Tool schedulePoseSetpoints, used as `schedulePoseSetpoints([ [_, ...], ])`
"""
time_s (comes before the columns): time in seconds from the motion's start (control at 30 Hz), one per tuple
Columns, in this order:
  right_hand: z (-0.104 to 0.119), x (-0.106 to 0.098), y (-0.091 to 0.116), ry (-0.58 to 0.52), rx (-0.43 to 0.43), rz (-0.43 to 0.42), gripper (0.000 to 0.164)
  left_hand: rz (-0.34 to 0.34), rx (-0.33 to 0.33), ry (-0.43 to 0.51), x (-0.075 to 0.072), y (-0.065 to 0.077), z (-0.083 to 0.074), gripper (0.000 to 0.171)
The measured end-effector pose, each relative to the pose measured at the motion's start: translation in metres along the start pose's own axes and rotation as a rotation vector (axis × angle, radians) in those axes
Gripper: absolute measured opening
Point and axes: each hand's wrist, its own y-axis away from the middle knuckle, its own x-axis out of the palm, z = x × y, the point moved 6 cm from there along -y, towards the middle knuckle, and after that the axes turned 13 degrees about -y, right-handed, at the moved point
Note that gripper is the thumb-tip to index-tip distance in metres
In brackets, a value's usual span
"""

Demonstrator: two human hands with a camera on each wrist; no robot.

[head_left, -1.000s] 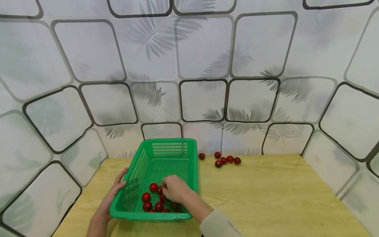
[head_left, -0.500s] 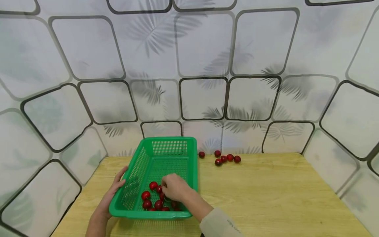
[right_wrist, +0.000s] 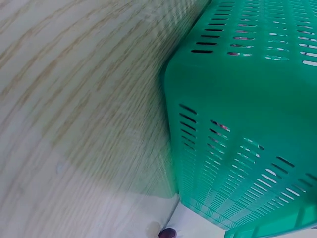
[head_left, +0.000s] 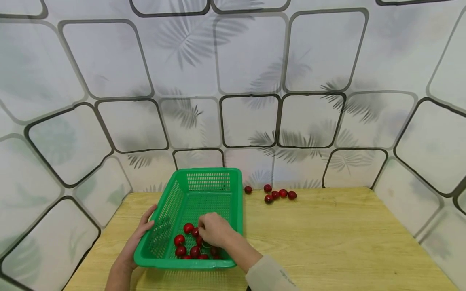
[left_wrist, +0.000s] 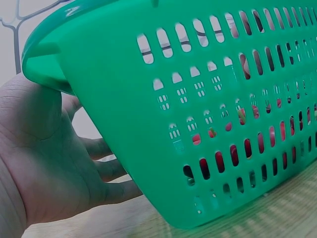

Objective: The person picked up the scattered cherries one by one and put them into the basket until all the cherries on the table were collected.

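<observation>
A green plastic basket (head_left: 238,202) with slotted walls stands on the wooden table. Red cherries (head_left: 179,240) lie in its near end. My left hand (head_left: 136,242) rests along the basket's outer left side; in the left wrist view its palm faces the camera and the fingers (left_wrist: 111,169) stretch out behind the basket's corner. Reaching over the right wall, my right hand (head_left: 217,231) has its fingers curled down onto a cherry (head_left: 199,241) in the pile. The back of the hand hides its fingertips. The right wrist view shows the basket's outer wall, not the hand.
Several loose cherries (head_left: 275,195) lie on the table (head_left: 327,238) behind and right of the basket, close to the back wall. A patterned curtain-like wall (head_left: 251,121) encloses the back and sides. Another dark cherry (right_wrist: 167,233) shows at the right wrist view's bottom edge.
The head view has tilted very slightly. Both hands, the basket and the cherries keep their places.
</observation>
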Motion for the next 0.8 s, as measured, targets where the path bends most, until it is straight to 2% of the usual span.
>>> schedulePoseSetpoints([
  [0.13, 0.002, -0.001, -0.003, -0.053, -0.034, -0.022, 0.013, 0.000, -0.001, 0.001, -0.003, 0.002, -0.001, 0.056],
  [0.3, 0.011, -0.012, -0.003, -0.160, -0.159, -0.117, 0.015, 0.024, 0.022, 0.006, -0.005, 0.004, -0.002, 0.054],
  [0.43, 0.014, -0.038, -0.003, -0.286, -0.293, -0.327, 0.016, 0.025, 0.034, 0.008, -0.007, 0.006, -0.003, 0.053],
  [0.53, 0.000, -0.065, -0.003, -0.342, -0.348, -0.540, 0.014, 0.006, 0.021, 0.006, -0.008, 0.006, -0.002, 0.054],
  [0.6, -0.019, -0.082, -0.002, -0.354, -0.324, -0.659, 0.012, -0.015, 0.000, 0.006, -0.007, 0.006, -0.001, 0.054],
  [0.67, -0.044, -0.097, 0.000, -0.355, -0.230, -0.729, 0.012, -0.034, -0.018, 0.004, -0.007, 0.005, 0.001, 0.056],
  [0.73, -0.073, -0.106, 0.000, -0.324, -0.082, -0.735, 0.015, -0.050, -0.030, 0.005, -0.007, 0.005, 0.002, 0.056],
  [0.8, -0.101, -0.109, 0.001, -0.274, 0.069, -0.670, 0.018, -0.047, -0.023, 0.009, -0.008, 0.004, 0.003, 0.052],
])
